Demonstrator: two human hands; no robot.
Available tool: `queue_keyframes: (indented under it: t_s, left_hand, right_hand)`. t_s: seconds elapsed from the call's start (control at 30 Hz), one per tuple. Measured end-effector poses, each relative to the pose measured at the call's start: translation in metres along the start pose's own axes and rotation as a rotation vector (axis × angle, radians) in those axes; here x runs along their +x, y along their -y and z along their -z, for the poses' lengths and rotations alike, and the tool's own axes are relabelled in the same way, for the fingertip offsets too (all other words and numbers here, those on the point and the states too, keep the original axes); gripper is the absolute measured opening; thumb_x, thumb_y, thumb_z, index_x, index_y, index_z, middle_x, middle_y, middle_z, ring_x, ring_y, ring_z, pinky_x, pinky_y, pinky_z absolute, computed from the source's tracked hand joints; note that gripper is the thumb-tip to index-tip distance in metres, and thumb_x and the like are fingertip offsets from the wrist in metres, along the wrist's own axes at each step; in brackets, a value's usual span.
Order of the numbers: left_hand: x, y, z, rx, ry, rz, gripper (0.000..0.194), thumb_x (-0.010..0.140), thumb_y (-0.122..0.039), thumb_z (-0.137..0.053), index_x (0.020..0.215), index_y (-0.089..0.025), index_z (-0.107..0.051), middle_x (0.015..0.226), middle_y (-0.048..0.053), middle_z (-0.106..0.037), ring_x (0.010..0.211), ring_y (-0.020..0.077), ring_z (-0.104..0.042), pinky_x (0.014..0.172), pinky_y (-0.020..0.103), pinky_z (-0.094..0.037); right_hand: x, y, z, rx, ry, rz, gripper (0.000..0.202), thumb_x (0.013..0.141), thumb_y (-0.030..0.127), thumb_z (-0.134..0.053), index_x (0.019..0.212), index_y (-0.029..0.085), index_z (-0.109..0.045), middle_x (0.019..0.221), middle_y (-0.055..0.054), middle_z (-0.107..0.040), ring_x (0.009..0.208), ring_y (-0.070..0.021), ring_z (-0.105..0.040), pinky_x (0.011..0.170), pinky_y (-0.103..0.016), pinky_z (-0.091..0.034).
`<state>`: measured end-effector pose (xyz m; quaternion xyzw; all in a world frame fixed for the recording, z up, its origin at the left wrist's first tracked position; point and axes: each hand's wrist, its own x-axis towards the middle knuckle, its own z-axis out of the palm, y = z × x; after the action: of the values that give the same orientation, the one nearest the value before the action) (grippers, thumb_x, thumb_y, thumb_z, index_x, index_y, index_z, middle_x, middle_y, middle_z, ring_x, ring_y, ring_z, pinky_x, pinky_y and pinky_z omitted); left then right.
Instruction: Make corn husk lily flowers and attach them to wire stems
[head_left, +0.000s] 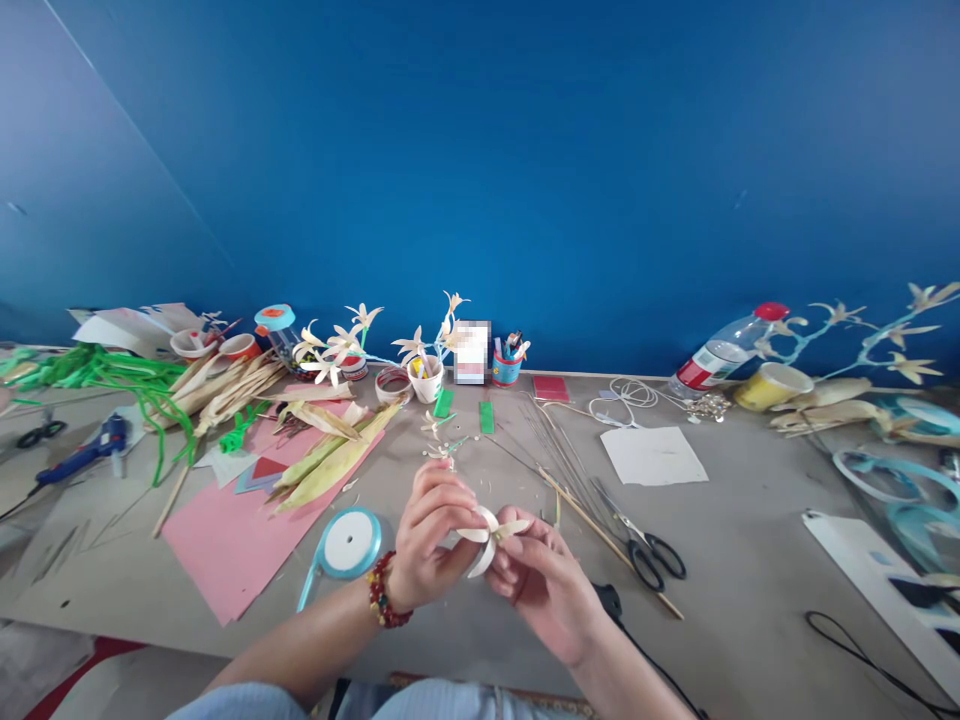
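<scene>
Between my two hands, over the front of the table, is a cream-white flower (491, 538) with several narrow petals, apparently made of corn husk. My left hand (435, 530), with a beaded bracelet (384, 592) at the wrist, grips it from the left with closed fingers. From the right, my right hand (546, 572) pinches a petal between thumb and fingers. The flower's underside is hidden by the hands. Left of my wrist lies a roll of light-blue ribbon (351, 542). Small husk flower pieces (435, 450) lie just beyond my left fingertips.
Black-handled scissors (649, 560), thin sticks (585, 520) and a white sheet (652, 455) lie to the right. Pink paper (225, 545), husks (326, 475) and a blue glue gun (86, 450) are on the left. Finished flowers in a cup (426, 380) and a bottle (720, 355) stand along the wall.
</scene>
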<state>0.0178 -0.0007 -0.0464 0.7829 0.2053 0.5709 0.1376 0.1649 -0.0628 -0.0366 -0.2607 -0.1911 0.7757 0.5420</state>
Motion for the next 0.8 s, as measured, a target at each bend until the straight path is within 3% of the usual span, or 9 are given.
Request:
queue_keyframes:
  t_s: [0.27, 0.8]
  left_hand:
    - [0.0008, 0.0008, 0.0001, -0.013, -0.011, 0.013, 0.009, 0.081, -0.013, -0.06, 0.075, -0.02, -0.058, 0.074, 0.002, -0.066, 0.079, 0.0188, -0.06, 0.091, 0.048, -0.046]
    - [-0.0018, 0.002, 0.0006, -0.049, 0.017, 0.044, 0.005, 0.08, -0.015, -0.061, 0.079, -0.019, -0.059, 0.075, 0.003, -0.064, 0.08, 0.0201, -0.059, 0.091, 0.05, -0.044]
  right_hand:
    - [0.0013, -0.0034, 0.0006, 0.14, -0.009, -0.051, 0.025, 0.07, 0.023, -0.081, 0.066, 0.015, -0.058, 0.057, 0.004, -0.049, 0.051, -0.0063, -0.032, 0.049, -0.02, -0.029]
    - [0.0011, -0.0047, 0.0061, 0.161, 0.042, 0.022, 0.017, 0.077, 0.019, -0.076, 0.067, 0.014, -0.063, 0.059, 0.002, -0.052, 0.05, -0.0061, -0.031, 0.048, -0.019, -0.03]
